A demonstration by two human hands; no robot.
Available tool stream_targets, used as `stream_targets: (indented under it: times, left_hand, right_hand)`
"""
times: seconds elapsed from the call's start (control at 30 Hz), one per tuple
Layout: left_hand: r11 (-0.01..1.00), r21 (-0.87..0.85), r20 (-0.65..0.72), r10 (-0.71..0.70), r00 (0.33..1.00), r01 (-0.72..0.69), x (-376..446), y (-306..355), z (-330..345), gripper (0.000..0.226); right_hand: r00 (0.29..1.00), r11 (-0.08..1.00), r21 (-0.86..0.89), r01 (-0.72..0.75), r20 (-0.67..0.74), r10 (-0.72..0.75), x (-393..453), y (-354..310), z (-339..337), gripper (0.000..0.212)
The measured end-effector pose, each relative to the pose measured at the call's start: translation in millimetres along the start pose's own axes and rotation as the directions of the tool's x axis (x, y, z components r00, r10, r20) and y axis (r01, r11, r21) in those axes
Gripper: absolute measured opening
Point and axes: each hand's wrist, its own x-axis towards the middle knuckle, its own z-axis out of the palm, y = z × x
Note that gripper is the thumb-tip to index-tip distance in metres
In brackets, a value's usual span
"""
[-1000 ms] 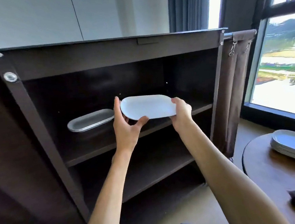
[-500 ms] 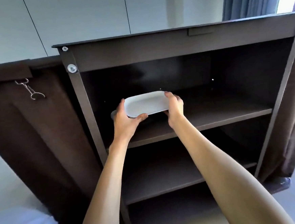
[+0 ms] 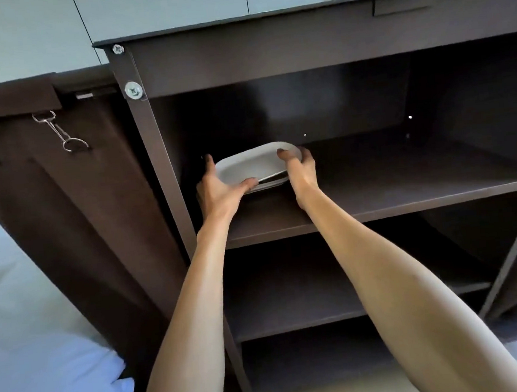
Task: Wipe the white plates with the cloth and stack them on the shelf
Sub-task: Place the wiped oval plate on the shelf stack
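Fingers of both hands grasp a white plate (image 3: 253, 164), seemingly touching another plate on the shelf (image 3: 404, 181).

Both forearms bare to the frame's edge, no sleeves, apparently no rings on the fingers (image 3: 208, 164)

Both hands (image 3: 259, 177) gripping plate (image 3: 248, 165) over shelf (image 3: 404, 181)
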Motion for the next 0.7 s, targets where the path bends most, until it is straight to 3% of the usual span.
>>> stream_targets:
  times: [0.2,0.37,0.53,0.7]
  left_hand:
    - [0.999,-0.002,0.049,-0.036,0.998,0.036,23,-11,11,0.123]
    - [0.999,-0.004,0.041,-0.053,0.998,0.053,34,-20,15,0.119]
    - [0.996,-0.024,0.065,-0.088,0.994,0.090,37,-21,18,0.119]
    - [0.992,-0.006,0.088,-0.122,0.989,0.123,39,-21,19,0.117]
  right_hand:
    - [1.000,0.975,-0.221,-0.023,0.006,0.024,20,4,3,0.074]
    - [0.997,0.862,-0.506,-0.031,0.040,0.060,38,8,12,0.083]
    - [0.998,0.752,-0.659,0.012,0.053,0.031,45,14,12,0.061]
    - [0.998,0.745,-0.665,0.051,0.054,-0.020,43,17,11,0.048]
